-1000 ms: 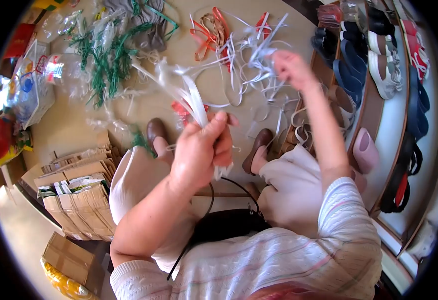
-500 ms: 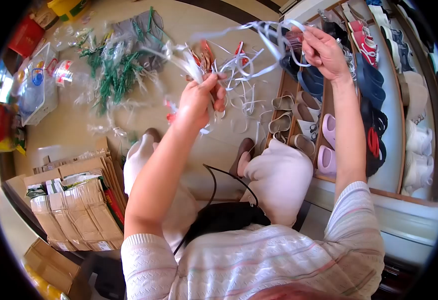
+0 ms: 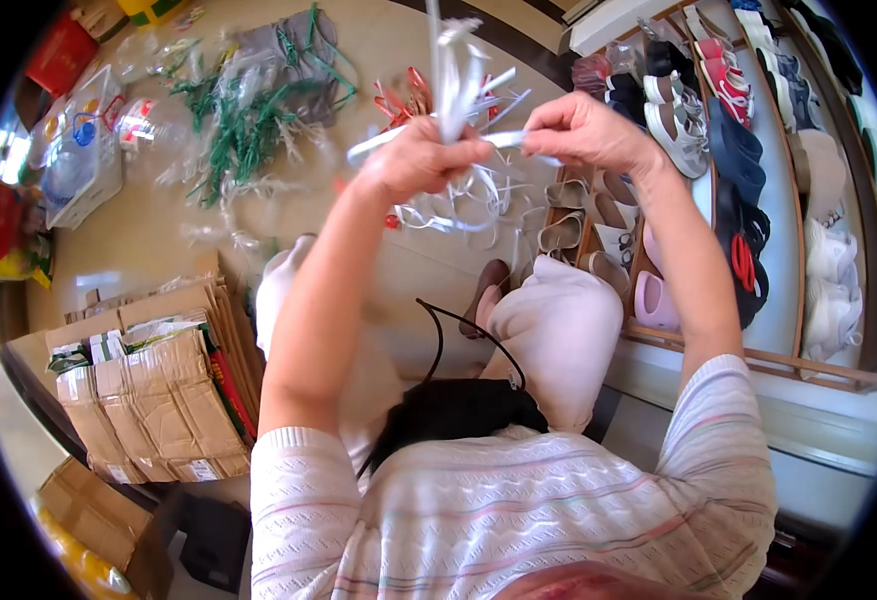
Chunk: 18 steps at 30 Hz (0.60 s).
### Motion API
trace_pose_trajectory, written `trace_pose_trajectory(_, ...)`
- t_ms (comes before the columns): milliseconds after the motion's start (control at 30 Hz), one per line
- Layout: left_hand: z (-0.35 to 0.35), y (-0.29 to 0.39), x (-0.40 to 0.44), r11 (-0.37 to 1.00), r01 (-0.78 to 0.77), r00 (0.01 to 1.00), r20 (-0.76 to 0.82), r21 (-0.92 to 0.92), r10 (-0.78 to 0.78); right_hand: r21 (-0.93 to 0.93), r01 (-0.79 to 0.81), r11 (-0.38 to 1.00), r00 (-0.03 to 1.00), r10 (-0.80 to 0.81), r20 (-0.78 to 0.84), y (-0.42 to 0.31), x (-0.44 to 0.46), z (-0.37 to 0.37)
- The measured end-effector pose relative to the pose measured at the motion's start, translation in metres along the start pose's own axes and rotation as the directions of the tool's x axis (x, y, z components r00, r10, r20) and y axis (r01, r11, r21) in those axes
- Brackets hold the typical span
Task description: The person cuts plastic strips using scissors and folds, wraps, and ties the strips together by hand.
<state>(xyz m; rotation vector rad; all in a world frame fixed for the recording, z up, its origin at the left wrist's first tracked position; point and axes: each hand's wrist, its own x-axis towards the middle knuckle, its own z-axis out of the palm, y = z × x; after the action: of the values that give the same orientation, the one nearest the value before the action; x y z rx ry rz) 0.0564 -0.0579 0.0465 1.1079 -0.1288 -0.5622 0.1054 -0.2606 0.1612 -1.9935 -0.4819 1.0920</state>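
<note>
My left hand (image 3: 421, 160) is closed around a bunch of white plastic strapping strips (image 3: 459, 85), whose ends stick up and hang down around the fist, blurred by motion. My right hand (image 3: 589, 132) pinches a white strip (image 3: 507, 140) that runs across to the left hand. Red strips (image 3: 409, 97) show on the floor just beyond the left hand. Below the hands, more white strips curl in loops, and I cannot tell which of them hang and which lie on the floor.
Tangled green and clear plastic strings (image 3: 244, 135) lie on the floor at left, near a white basket (image 3: 99, 190) and a clear bottle (image 3: 154, 127). Flattened cardboard (image 3: 154, 410) stands at lower left. Shoe racks (image 3: 699, 200) line the right side.
My right hand has come down and left, close to the left hand. The long strip stretched between them is now short, and the bunch in my left hand points upward.
</note>
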Motion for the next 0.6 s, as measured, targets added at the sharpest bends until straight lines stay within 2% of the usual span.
trace_pose_trajectory(133, -0.021, 0.015, -0.015, 0.977, -0.112, 0.962, -0.226, 0.179, 0.152, -0.068, -0.003, 0.998, 0.997, -0.002, -0.071, 0.005, -0.022, -0.045)
trace_pose_trajectory(167, -0.027, 0.018, -0.019, 0.988, -0.086, 0.978, -0.177, 0.129, 0.108, -0.068, 0.034, 0.997, 0.999, -0.035, -0.022, 0.004, -0.026, -0.054)
trace_pose_trajectory(267, -0.034, 0.020, -0.028, 0.965, -0.047, 0.956, -0.269, 0.257, 0.118, -0.255, -0.133, 0.958, 0.991, 0.131, -0.024, -0.023, -0.037, -0.046)
trace_pose_trajectory(333, -0.042, 0.023, -0.032, 0.987, -0.048, 0.916, -0.386, 0.155, 0.106, -0.341, -0.176, 0.923, 0.984, 0.170, -0.048, -0.028, -0.041, -0.041)
trace_pose_trajectory(400, -0.063, 0.024, -0.038, 0.988, -0.130, 0.892, -0.424, 0.085, 0.154, -0.412, -0.269, 0.871, 0.963, 0.259, -0.082, -0.030, -0.047, -0.051)
trace_pose_trajectory(433, -0.067, 0.028, -0.045, 0.986, -0.166, 0.872, -0.469, -0.015, 0.140, -0.385, -0.273, 0.882, 0.962, 0.251, -0.106, -0.024, -0.052, -0.064)
trace_pose_trajectory(467, -0.072, 0.032, -0.054, 0.984, -0.168, 0.871, -0.460, 0.054, 0.174, -0.358, -0.227, 0.906, 0.965, 0.162, -0.204, -0.009, -0.058, -0.080)
trace_pose_trajectory(533, -0.075, 0.031, -0.066, 0.953, 0.000, 0.856, -0.493, 0.303, 0.157, -0.330, -0.239, 0.913, 0.940, 0.132, -0.315, -0.019, -0.077, -0.092)
trace_pose_trajectory(600, -0.075, 0.026, -0.075, 0.833, 0.166, 0.898, -0.430, 0.527, 0.094, -0.432, -0.203, 0.879, 0.924, 0.025, -0.383, -0.032, -0.088, -0.102)
